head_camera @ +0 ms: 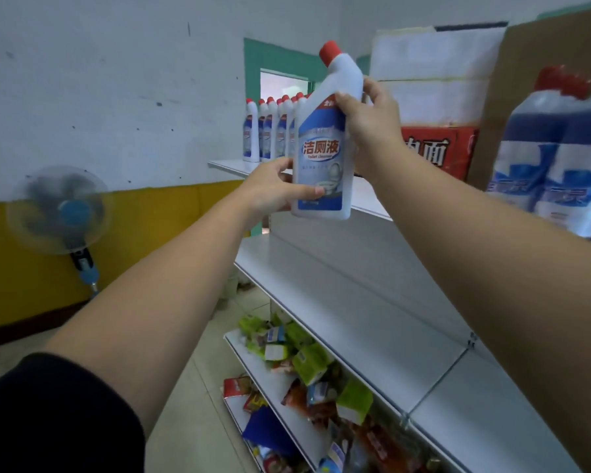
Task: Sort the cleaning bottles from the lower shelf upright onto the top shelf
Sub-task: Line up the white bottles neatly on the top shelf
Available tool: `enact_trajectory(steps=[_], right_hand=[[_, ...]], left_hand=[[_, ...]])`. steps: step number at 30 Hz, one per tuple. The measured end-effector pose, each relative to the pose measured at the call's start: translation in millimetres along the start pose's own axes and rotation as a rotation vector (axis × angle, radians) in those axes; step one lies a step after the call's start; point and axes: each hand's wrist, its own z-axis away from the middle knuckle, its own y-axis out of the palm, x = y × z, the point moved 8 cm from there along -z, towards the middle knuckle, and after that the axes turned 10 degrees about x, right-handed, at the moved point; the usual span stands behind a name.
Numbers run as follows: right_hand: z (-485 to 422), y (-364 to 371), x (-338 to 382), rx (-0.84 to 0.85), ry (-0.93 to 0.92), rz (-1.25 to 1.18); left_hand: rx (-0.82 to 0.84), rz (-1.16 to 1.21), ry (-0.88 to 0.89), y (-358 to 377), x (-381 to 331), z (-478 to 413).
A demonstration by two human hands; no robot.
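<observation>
Two grips: left hand [273,190], right hand [372,126] fingers [343,100] round bottle [321,155] | top shelf [226,166]: upright bottle row [270,133] | fan [60,209], yellow-white wall [116,97]

Two bare forearms reach forward and upward from the lower corners of the view, converging near its centre. The left grip [273,189] wraps the lower part of a bottle [318,148], thumb across its front and fingers behind. The right grip [369,121] clasps the bottle's upper shoulder, thumb in front, fingers curled round the far side. A dark sleeve [58,414] covers the left upper arm.
</observation>
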Motion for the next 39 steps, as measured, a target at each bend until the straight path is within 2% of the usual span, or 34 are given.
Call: enact_trajectory(steps=[12,19,30,39], right_hand=[[-155,115,-101,-0.104,-0.038,0.062],[-241,159,-160,-0.150,-0.036,0.147],[-376,174,-248,-0.222,-0.052,0.354],[-417,169,-299,-0.306,-0.034,0.587]], left_hand=[[0.078,-0.026,0.040,-172,83,-133],[0.099,-0.013,0.062,-243,138,-220],[0.165,0.050,0.102,-302,211,-366],[0.259,-0.056,0.136,-308,257,-444]])
